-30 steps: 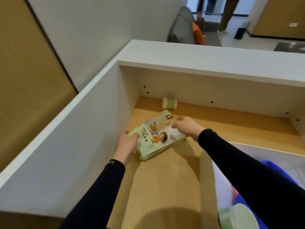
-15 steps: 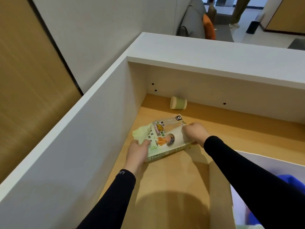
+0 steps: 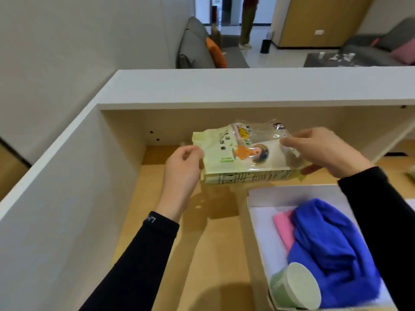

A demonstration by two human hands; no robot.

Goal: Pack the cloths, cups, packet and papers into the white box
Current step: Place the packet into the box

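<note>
I hold a pale green packet (image 3: 238, 158) with a clear plastic top in the air above the wooden desk, level and flat. My left hand (image 3: 183, 167) grips its left end and my right hand (image 3: 323, 151) pinches its right end. The white box (image 3: 256, 198) stands below and to the right of the packet. Inside it lie a blue cloth (image 3: 332, 248), a pink cloth (image 3: 284, 227) and a green paper cup (image 3: 292, 286) on its side. My right sleeve hides the box's right part.
White partition walls (image 3: 74, 187) close the desk (image 3: 215, 261) on the left and at the back. A greenish item (image 3: 411, 173) shows at the right edge. Beyond the partition are a grey sofa (image 3: 199, 48) and a standing person's legs (image 3: 248, 21).
Both hands have lifted the packet off the desk and carried it up and to the right, toward the white box. The view has swung right, showing more of the box.
</note>
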